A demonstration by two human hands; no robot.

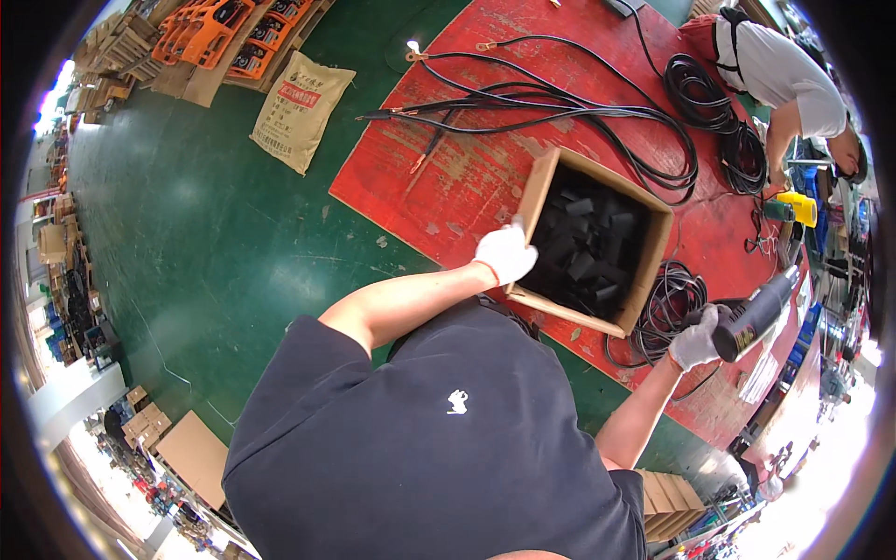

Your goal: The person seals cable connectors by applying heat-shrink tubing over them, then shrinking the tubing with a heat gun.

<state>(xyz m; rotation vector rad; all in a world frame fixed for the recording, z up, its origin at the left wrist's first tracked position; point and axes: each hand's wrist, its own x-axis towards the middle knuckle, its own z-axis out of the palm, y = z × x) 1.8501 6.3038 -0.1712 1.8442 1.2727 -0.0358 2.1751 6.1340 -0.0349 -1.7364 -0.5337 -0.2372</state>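
My left hand, in a white glove, is closed on the left rim of an open cardboard box. Inside the box lie many short black tube pieces, loosely heaped. My right hand, gloved too, grips a black heat gun at the right of the box, its metal nozzle toward the upper right. Part of the gun's handle is hidden by the glove. A coil of thin black cable lies between the box and my right hand.
Long black cables with copper lugs stretch over the red tabletop. Further coiled cables lie near a person working across the table. A woven sack and orange cases rest on the green floor at the far left.
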